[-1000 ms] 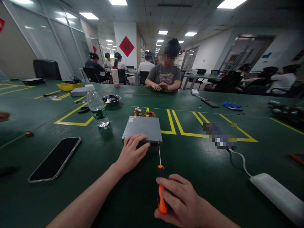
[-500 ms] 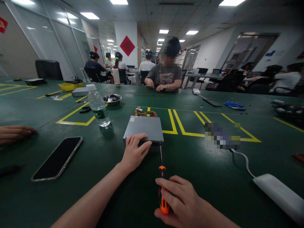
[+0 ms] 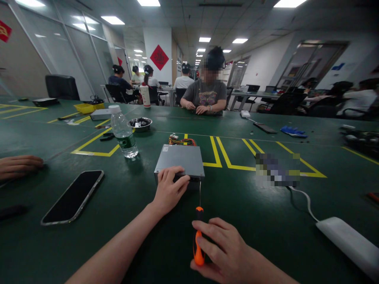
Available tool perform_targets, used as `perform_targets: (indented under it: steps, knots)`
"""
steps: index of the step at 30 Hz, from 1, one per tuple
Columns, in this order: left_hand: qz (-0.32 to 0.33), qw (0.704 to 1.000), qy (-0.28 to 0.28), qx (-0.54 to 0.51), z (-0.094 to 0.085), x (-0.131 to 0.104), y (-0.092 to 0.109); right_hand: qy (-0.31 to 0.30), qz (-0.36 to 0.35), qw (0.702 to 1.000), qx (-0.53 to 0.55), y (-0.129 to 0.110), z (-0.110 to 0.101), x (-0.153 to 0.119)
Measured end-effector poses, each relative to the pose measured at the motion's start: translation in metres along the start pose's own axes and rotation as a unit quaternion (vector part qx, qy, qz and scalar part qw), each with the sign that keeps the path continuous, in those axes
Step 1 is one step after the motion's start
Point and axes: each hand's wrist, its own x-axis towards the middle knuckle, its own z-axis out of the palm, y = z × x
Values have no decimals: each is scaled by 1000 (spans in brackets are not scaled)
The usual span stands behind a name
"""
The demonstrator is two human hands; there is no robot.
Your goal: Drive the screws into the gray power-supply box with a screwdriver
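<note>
Grey metal box [image 3: 180, 157] mid-bench, screwdriver [image 3: 199, 248] at its near edge

We have the box flat on the green bench [image 3: 166, 252], its near edge facing us and its coloured wires [image 3: 185, 142] bunched beyond the far edge. Bench surface stretches from the box's left side to the phone [image 3: 72, 197] and upright bottle [image 3: 124, 136], both apart from it. To the right, green surface and yellow tape lines [image 3: 237, 167] run between box and white block [image 3: 349, 244].

Our left hand [image 3: 169, 189] lies unclenched over the near edge, fingers on the lid, thumb along the front; the forearm slants up from lower left. Our right hand [image 3: 223, 248] grasps the orange-and-black handle from the right, shaft pointing away from us. The tip seems to meet the box near its right corner, though it is dim there. Another person's hand [image 3: 20, 166] rests at the left margin, beyond the phone.
</note>
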Motion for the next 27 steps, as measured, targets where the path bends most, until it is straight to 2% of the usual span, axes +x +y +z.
perform_targets:
  steps: [6,12,15,19,24,27]
  knots:
    - [-6,1000,-6,2,0,-1,0,-21,6,999,-24,-3,-4,8]
    - [-5,1000,-5,3,1,-1,0,24,7,1000,-18,-5,3,1]
    - [-4,1000,-5,5,1,-1,0,-1,25,1000,-2,-5,0,-1]
    - [-8,1000,-3,4,1,-1,0,-43,9,999,-7,-5,-6,3]
    - [-14,1000,1,0,2,-1,-1,14,3,1000,-9,-3,-2,3]
    - [-29,999,-16,16,1,0,0,15,14,1000,-7,-4,-1,3]
